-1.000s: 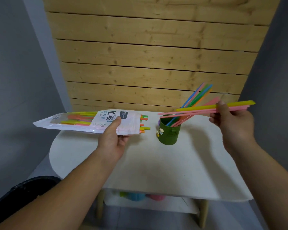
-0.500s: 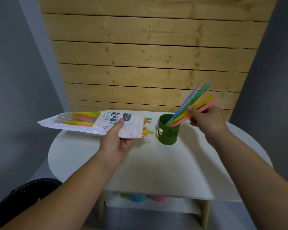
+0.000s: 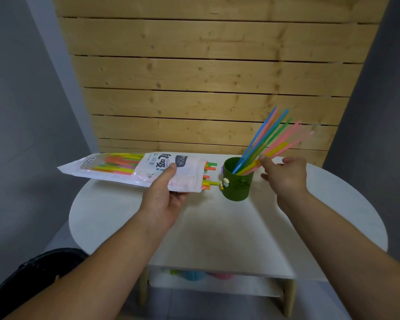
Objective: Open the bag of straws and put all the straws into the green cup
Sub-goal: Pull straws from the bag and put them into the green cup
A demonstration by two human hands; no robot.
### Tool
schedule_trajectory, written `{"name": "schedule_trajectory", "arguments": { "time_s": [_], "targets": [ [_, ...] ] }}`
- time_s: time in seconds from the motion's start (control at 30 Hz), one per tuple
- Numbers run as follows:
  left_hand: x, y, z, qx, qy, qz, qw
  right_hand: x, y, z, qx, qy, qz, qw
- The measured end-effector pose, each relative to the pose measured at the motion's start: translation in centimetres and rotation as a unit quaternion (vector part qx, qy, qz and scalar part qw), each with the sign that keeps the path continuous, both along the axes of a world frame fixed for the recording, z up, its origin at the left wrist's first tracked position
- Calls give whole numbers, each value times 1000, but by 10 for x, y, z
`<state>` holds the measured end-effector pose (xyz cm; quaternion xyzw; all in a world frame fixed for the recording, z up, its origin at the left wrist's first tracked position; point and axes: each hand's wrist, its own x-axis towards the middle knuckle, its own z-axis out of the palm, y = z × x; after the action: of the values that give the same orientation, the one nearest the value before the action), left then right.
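Left grip pinching glossy bag, right grip spread empty by thin straws, green cup

Person seen from their own viewpoint; left forearm and right forearm both bare up to the picture's edge; left hand and right hand ungloved; dark, faintly speckled fabric at lower left, possibly trousers.
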<state>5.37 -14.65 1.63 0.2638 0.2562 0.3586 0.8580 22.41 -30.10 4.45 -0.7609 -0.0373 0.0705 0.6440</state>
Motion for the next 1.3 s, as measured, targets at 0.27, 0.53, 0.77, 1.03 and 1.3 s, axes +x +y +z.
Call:
{"name": "schedule_trajectory", "arguments": {
  "time_s": [0.27,0.53,0.77,1.03,1.3],
  "targets": [
    [1,-8,4,19,-13,-28,999,-46,-5,8,84,55,223,970],
    [2,-15,1,53,-10,-62,997,-58,6,11,105,112,257,954],
    [2,-14,0,73,-4,-68,995,-58,7,12,122,151,261,946],
    [3,-14,1,73,-6,-61,995,-57,4,16,124,136,285,941],
    [2,-15,2,73,-6,-62,995,-58,1,17,119,119,275,947]
  ]
}}
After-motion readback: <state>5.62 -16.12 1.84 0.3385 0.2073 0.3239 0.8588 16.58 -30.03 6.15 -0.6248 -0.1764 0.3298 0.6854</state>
